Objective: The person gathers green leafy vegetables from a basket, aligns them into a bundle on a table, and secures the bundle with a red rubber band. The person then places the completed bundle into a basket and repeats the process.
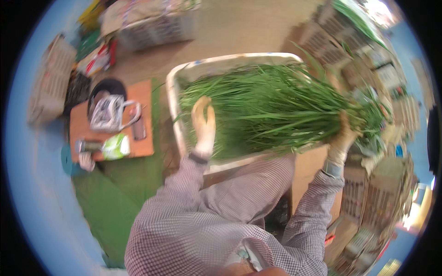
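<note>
A white rectangular tub [238, 57] holds a thick layer of long, narrow green leaves [207, 91], which look like chives. My right hand [342, 136], at the tub's right end, is closed around a bundle [307, 119] of these greens. The bundle's leaf ends fan leftward over the tub, and its other end sticks out beyond the right rim. Over the left part of the tub, my left hand [203, 119] has its fingers apart and nothing in them. Motion blur hides whether its fingertips touch the leaves below.
Left stands an orange-topped low table [145, 93] with a clear plastic bag [107, 114], a phone-like object [139, 129] and a green-white packet [116, 146]. Plastic crates [355, 193] line the right side. Another crate [155, 32] stands beyond the tub. Green matting [114, 193] covers the floor at left.
</note>
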The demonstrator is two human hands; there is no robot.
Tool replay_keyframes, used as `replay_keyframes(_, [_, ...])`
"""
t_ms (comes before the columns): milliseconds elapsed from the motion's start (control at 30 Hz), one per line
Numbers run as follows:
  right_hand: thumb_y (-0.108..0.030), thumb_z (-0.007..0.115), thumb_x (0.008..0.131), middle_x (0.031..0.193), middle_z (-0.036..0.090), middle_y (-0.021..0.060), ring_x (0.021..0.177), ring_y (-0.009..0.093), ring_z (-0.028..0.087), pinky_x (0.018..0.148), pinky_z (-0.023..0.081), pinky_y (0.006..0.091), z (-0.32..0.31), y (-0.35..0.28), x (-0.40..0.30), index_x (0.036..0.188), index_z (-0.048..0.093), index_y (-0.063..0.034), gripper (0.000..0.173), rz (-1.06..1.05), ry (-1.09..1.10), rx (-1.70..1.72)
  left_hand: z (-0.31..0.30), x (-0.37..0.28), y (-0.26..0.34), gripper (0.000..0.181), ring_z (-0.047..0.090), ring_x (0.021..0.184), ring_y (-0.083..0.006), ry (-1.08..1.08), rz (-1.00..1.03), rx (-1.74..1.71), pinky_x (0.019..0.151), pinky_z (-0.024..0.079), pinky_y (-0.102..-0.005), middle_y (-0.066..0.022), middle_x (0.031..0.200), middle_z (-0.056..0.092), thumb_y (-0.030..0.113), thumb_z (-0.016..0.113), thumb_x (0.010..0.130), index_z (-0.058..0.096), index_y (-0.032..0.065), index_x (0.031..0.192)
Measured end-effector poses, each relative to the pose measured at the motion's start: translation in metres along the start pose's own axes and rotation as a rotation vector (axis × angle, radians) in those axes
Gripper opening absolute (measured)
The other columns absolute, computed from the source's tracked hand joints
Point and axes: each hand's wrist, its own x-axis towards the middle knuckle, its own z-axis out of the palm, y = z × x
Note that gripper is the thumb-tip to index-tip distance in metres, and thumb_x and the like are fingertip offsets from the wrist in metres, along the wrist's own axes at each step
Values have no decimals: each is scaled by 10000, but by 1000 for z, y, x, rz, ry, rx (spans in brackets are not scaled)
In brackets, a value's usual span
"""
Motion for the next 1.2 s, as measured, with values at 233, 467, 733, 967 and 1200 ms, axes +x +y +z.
replay_keyframes(233, [22,754,899,1359,655,109,1175,195,645,1041,511,330,-4,-43,-78,1461,517,-4,611,-523,105,-388,18,-137,201,642,592,1324,-302,-1293,-404,-1221,1125,465,-491,-167,1469,601,549,528,1064,579,49,1464])
replay_keyframes(467, [-119,773,911,1542,517,127,1382,279,522,1118,453,437,-51,-56,-276,1542,448,-62,712,8,27,152,23,-167,227,1033,448,1464,-369,-1362,-1046,-1715,1128,484,-542,-227,1631,384,854,318,951,290,77,1632])
replay_keyframes(733, [-156,790,930,1372,598,119,1238,272,622,1018,569,419,-79,-72,-374,1481,485,-92,633,149,267,322,34,-213,234,523,704,1035,-255,-1480,-1120,-1400,919,611,-449,-112,1278,688,322,624,1037,516,51,1471])
replay_keyframes(967, [-128,735,893,1549,492,243,1405,378,525,1120,478,438,-253,-42,-479,1547,472,-33,711,33,219,-1255,42,-248,281,417,710,925,-261,-1747,-1074,-1206,830,612,-415,-103,1062,714,304,703,962,640,27,1268])
replay_keyframes(1200, [-175,646,1019,1417,633,137,1269,221,597,1080,468,347,-299,-100,-417,1500,497,41,547,124,328,-318,86,-330,276,437,689,939,-219,-1976,-623,-706,810,582,-390,-77,1075,702,310,760,920,644,54,1254])
